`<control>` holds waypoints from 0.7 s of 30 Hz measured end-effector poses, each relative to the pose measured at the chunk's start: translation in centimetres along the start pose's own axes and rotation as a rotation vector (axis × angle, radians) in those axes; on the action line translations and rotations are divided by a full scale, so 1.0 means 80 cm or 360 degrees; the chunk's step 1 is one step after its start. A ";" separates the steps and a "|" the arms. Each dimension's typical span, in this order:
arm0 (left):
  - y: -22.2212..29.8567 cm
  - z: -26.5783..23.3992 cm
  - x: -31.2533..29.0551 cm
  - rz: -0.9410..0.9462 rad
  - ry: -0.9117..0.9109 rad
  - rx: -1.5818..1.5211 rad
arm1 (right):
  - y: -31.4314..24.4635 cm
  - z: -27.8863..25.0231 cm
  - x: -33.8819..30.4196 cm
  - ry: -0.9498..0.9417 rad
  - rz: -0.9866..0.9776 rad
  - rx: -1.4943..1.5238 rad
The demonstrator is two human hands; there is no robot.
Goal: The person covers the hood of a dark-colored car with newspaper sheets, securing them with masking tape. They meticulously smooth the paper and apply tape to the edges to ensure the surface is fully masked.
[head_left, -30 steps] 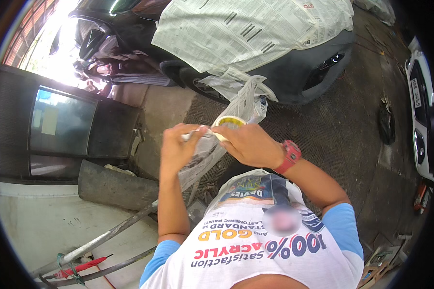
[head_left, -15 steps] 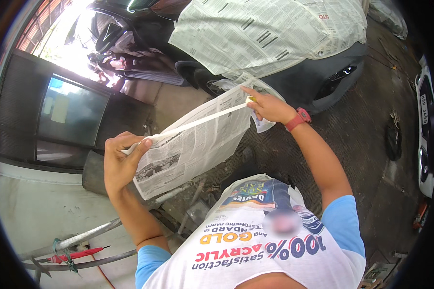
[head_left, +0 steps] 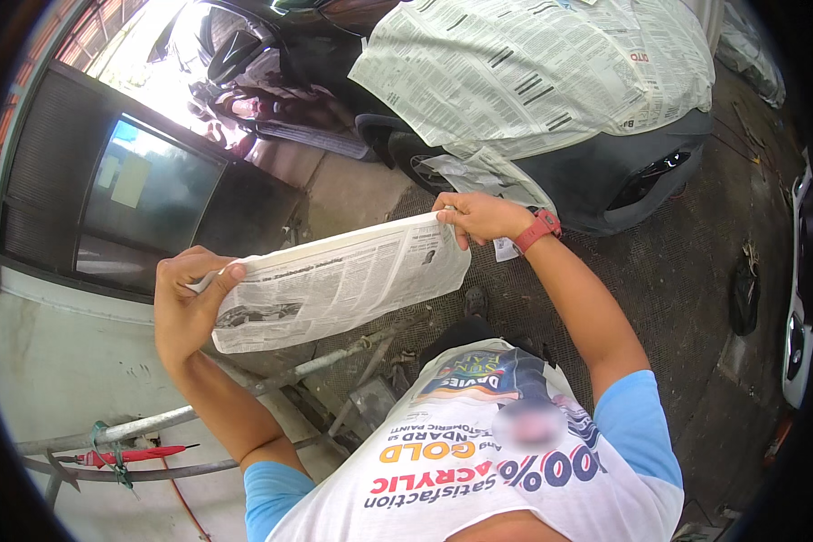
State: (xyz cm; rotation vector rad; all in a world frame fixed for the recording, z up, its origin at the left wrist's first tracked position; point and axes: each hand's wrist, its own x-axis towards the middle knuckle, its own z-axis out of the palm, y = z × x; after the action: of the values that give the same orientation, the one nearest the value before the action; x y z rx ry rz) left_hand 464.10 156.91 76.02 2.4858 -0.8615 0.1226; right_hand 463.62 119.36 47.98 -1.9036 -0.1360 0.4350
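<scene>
Head | left fingers [head_left: 226, 278], right fingers [head_left: 455, 218] pinch newspaper [head_left: 352, 282] top edge | shirt [head_left: 483, 452] apart

Black bundle [head_left: 743, 294] on dark floor [head_left: 673, 298]

Both arms reach forward from the body, the hands held well apart. The left hand [head_left: 185, 298] sits out to the left in a pinch, its thumb [head_left: 224, 282] on the near side and pointing right, the fingers bent behind it. The left forearm [head_left: 230, 406] slants up and leftward from a bent elbow. The right hand [head_left: 483, 219] is farther forward, back upward, fingertips pointing left and closed in a grip; the right forearm [head_left: 587, 307] angles inward to the wrist.
</scene>
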 end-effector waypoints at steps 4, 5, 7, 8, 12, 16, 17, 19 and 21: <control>-0.034 -0.005 -0.003 -0.0156 0.0085 -0.0165 | -0.012 0.013 -0.020 0.0104 -0.0028 0.0066; -0.048 -0.008 -0.001 -0.0247 0.0088 -0.0224 | -0.017 0.016 -0.027 0.0158 -0.0039 0.0095; -0.079 -0.006 0.003 -0.0427 0.0093 -0.0347 | -0.024 0.024 -0.041 0.0270 -0.0056 0.0150; -0.090 0.005 0.007 -0.0379 0.0255 -0.0295 | -0.027 0.031 -0.047 0.0388 -0.0168 0.0073; -0.100 0.070 0.045 -0.0135 0.0813 0.0505 | -0.052 0.067 -0.072 0.1036 -0.0589 -0.0562; -0.027 0.192 0.057 0.0569 0.0110 -0.0054 | -0.104 0.077 -0.097 0.1147 -0.0606 -0.1107; -0.005 0.215 0.055 0.0648 -0.0084 -0.0053 | -0.111 0.077 -0.099 0.1125 -0.0620 -0.1156; 0.012 0.248 0.063 0.0678 -0.0239 -0.0279 | -0.114 0.074 -0.102 0.1096 -0.0611 -0.1276; 0.010 0.259 0.061 0.0574 -0.0302 -0.0347 | -0.108 0.067 -0.105 0.1071 -0.0567 -0.1410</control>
State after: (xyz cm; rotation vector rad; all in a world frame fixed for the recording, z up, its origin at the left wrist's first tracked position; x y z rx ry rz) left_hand 465.92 143.55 59.56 2.1437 -1.3238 -0.0832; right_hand 454.91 124.81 56.27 -2.7035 -0.2367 -0.6241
